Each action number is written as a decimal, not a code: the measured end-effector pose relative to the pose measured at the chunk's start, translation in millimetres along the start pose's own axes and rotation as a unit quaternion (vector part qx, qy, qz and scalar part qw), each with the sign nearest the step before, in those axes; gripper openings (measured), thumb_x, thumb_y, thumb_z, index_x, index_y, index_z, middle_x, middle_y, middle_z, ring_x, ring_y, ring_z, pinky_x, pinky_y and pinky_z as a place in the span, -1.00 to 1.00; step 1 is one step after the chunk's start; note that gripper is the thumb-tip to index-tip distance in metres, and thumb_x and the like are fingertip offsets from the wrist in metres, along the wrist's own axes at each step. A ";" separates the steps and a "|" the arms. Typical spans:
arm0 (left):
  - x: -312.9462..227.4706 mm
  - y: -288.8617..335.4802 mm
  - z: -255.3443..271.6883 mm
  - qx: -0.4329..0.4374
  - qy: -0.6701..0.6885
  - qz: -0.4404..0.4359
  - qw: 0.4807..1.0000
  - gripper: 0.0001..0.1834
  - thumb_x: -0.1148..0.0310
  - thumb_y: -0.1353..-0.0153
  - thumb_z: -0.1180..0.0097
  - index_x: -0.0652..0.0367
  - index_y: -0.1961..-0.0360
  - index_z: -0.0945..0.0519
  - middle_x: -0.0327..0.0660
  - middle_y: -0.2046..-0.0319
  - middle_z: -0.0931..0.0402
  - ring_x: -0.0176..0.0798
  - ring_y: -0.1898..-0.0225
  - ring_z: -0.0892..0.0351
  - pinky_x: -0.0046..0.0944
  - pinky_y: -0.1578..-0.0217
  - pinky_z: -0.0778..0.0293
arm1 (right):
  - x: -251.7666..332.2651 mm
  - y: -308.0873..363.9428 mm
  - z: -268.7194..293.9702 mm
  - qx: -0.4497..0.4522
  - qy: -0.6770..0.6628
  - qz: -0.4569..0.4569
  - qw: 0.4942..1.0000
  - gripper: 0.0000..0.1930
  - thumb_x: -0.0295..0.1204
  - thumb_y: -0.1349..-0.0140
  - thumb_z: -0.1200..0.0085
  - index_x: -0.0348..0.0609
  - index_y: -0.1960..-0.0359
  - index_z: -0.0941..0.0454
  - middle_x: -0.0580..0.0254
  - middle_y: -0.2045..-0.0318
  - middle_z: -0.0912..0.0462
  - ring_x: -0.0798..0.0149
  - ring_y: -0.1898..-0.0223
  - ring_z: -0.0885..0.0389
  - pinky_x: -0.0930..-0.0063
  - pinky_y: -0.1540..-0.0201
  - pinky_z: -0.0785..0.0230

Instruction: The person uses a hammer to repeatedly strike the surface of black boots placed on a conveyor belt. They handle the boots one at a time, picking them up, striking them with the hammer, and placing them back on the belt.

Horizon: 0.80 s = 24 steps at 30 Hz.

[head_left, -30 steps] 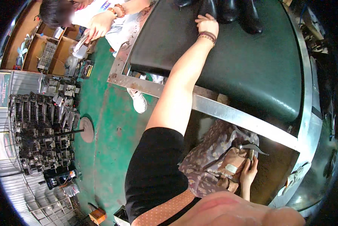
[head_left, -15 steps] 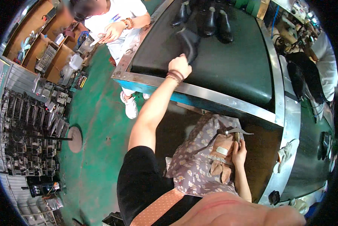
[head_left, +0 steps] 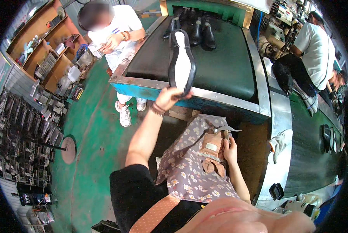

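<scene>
My left hand (head_left: 169,98) grips the lower end of a black shoe (head_left: 174,75), held up over the near edge of the conveyor. Its underside is turned toward me, showing a long white sole area ringed by black upper. Low in front of my floral apron (head_left: 191,171), my right hand (head_left: 230,150) is closed round the handle of a hammer (head_left: 227,129) with a curved metal head. Several more black shoes, including one black shoe (head_left: 208,37) on the right, stand toward the far end of the dark belt (head_left: 220,73).
A metal rim (head_left: 228,101) borders the belt. At the left stands a person (head_left: 121,23) holding something small; another person (head_left: 315,46) sits at the right. White gloves (head_left: 278,145) lie on the right-hand metal ledge. Wooden shelves (head_left: 51,39) and a dark rack (head_left: 22,143) line the left.
My left hand has lifted the shoe off the belt, drawn it toward me and turned its white underside into view. My right hand still holds the hammer. The view has shifted.
</scene>
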<state>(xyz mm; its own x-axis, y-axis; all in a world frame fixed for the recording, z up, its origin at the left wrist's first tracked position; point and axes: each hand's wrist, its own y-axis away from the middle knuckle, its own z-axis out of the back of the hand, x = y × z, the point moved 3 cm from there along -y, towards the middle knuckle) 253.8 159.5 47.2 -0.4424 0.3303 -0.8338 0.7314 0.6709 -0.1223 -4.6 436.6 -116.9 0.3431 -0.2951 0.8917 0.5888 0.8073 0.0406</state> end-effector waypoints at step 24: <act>56.1 104.2 -63.4 -0.034 -0.295 -0.038 0.954 0.27 0.55 0.13 -0.43 0.25 -0.46 0.27 -0.11 -0.37 -0.08 -0.24 -0.34 -0.12 -0.24 -0.34 -0.04 | 86.1 106.5 -42.5 0.208 0.191 0.169 0.944 -0.62 -0.22 -0.30 -0.01 0.10 -0.15 -0.42 -0.18 0.56 -0.60 -0.17 0.50 -0.62 -0.03 0.43 -0.48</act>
<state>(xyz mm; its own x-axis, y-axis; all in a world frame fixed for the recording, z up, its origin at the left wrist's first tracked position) 272.4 290.0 21.8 -0.1083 -0.1394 -0.9843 0.6652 0.7257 -0.1760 118.8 475.4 -54.9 0.7451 -0.0833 0.6617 0.0871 0.9958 0.0273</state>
